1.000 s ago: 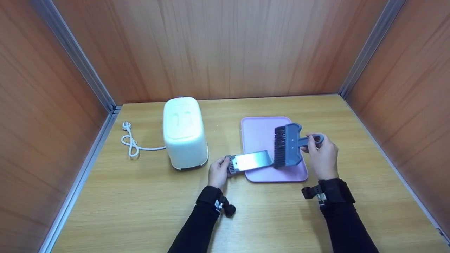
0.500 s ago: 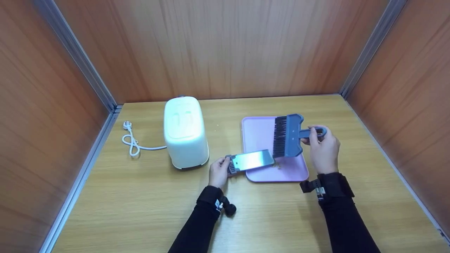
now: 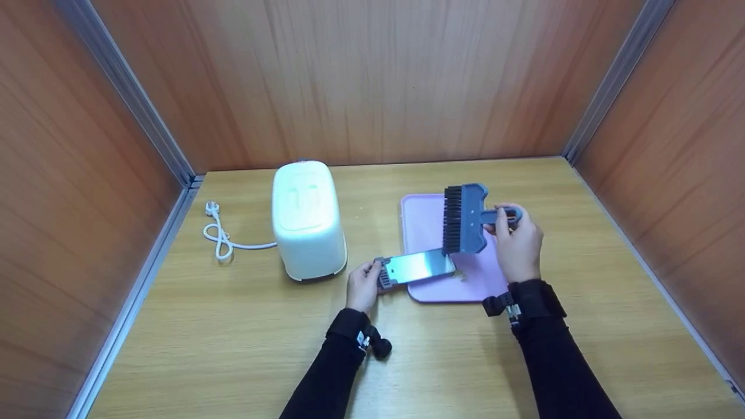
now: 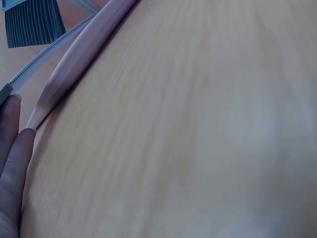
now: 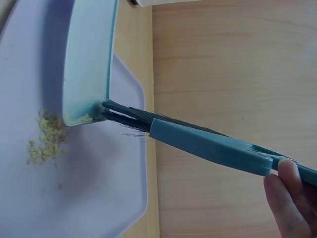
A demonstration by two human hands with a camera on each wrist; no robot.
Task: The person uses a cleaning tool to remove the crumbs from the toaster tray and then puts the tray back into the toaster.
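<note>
My left hand [image 3: 362, 286] pinches the grey slotted end of a narrow, shiny metal crumb tray [image 3: 416, 266], whose far end lies over a purple tray [image 3: 426, 291]. In the right wrist view, some yellowish crumbs sit in the corner of the crumb tray [image 5: 89, 54], and a small heap of crumbs [image 5: 48, 140] lies on the purple tray beside it. My right hand [image 3: 518, 244] grips the loop handle of a wide blue brush [image 3: 472, 218] with dark bristles. The bristle tips [image 5: 111, 111] reach the crumb tray's far corner.
A white toaster with a closed top [image 3: 308, 233] stands left of the left hand. Its white cord [image 3: 221, 238] lies coiled on the table, plug toward the back. Wooden panels [image 3: 372, 81] wall the back and both sides.
The brush has moved away toward the back, then left, so its bristles now overlap the crumb tray's far corner. Crumbs on the purple tray have come into view. The left hand stays put.
</note>
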